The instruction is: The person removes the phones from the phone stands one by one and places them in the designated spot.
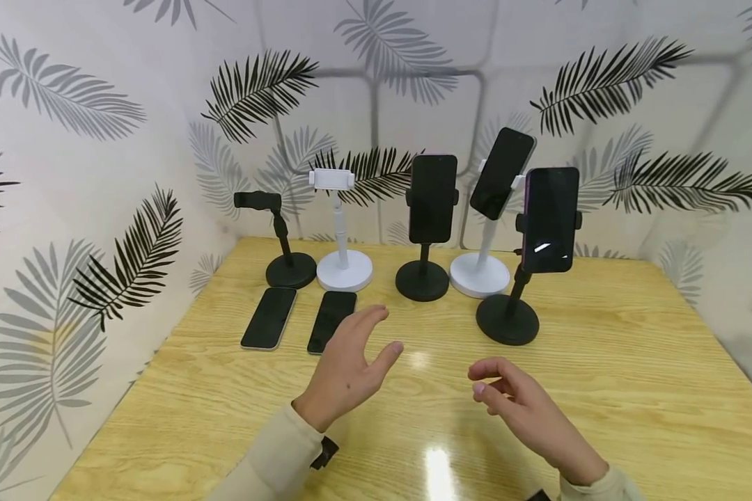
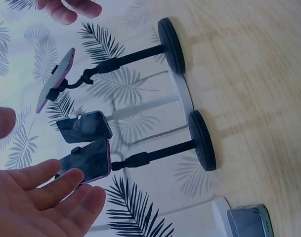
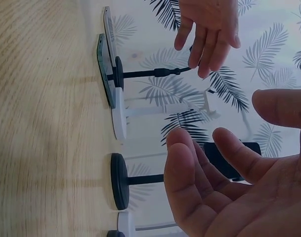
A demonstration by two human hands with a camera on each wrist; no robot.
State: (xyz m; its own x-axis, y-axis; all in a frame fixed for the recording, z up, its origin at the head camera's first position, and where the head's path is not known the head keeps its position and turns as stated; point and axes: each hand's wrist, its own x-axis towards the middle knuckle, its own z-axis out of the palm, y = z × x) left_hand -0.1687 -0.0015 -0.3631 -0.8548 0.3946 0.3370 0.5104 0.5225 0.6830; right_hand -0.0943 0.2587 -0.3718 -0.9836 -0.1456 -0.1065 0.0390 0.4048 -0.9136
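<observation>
My left hand (image 1: 346, 372) hovers over the table with its fingers extended and thumb apart, holding nothing. In the head view it overlaps the lower right of a dark phone (image 1: 331, 316) lying flat. Left of that lies another phone (image 1: 269, 318) with a pale edge. My right hand (image 1: 529, 414) is in the air at the right, fingers loosely bent, with nothing in its grasp. Beyond it stands a black phone stand (image 1: 507, 320) bearing an upright phone (image 1: 549, 219) with a purplish edge. In the right wrist view, the right hand's fingers (image 3: 180, 168) curve in front of the stands.
Along the back stand an unloaded black stand (image 1: 291, 270) and an unloaded white stand (image 1: 345, 270). Right of them, a black stand (image 1: 422, 282) holds an upright phone (image 1: 434, 198), and a white stand (image 1: 479, 275) holds a tilted phone (image 1: 503, 172). A leaf-patterned cloth (image 1: 131, 160) hangs behind the wooden table (image 1: 633, 362).
</observation>
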